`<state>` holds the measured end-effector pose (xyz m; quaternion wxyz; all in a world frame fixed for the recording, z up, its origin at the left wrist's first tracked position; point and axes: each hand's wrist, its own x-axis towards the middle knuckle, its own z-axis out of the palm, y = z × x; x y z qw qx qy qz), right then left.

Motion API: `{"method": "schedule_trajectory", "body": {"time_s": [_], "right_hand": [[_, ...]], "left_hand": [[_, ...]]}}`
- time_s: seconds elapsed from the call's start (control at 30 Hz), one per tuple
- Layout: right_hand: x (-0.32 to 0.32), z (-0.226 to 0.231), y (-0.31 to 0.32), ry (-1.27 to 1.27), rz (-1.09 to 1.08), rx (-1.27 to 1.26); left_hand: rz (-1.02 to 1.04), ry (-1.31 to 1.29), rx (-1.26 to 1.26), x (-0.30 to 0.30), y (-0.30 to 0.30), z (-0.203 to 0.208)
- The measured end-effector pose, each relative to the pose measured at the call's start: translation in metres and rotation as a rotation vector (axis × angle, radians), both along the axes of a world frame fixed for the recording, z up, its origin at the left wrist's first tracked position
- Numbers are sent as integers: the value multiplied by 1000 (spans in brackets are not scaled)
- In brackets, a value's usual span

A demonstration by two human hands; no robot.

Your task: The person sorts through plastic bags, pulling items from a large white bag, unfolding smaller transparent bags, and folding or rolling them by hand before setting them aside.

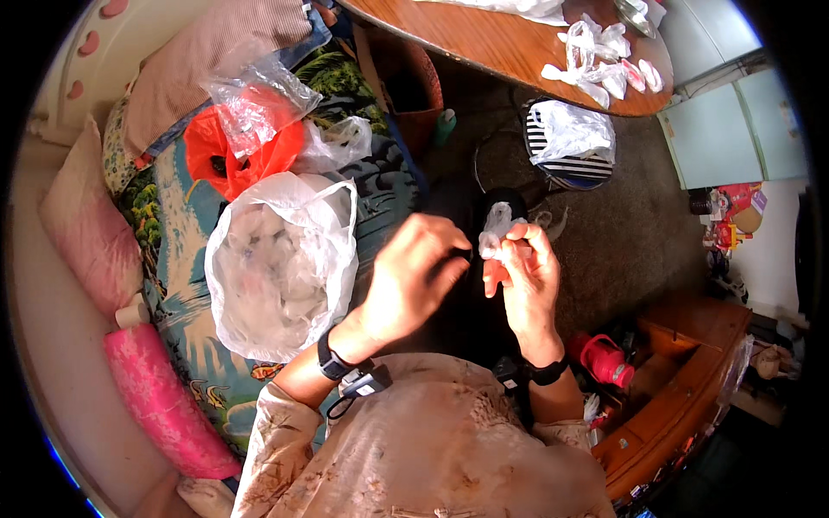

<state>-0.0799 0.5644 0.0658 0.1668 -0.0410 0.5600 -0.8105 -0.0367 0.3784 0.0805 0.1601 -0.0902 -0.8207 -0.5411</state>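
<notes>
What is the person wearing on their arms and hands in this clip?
Both hands are bare, no gloves. The left hand has a black band at the wrist with a small dark clip-on device and cable beside it. The right hand has a black wristband. Sleeves are beige with a faint floral print.

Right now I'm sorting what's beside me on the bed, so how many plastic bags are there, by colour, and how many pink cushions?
Large white bag, stuffed full: 1
Red-orange bag: 1
Clear bags (one on the red bag, one beside it): 2
Pink cushions (pale, bright): 2
Total: 6

Both hands, left and right, hold a small clear wrapper, not counted.
</notes>
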Motion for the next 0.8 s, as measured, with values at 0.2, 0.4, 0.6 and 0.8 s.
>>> {"method": "schedule_trajectory", "body": {"time_s": [0.2,0.4,0.6,0.8], "right_hand": [[-3,5,4,-24,187,-13],[-9,10,10,130,40,147],[-40,15,13,306,-50,192],[-133,99,-19,834,-180,359]], "left_hand": [[-28,25,25,-10,8,-10],[-6,78,-30,-21,7,-5],[46,16,40,-24,-22,5],[28,-155,483,-28,-51,31]]}}
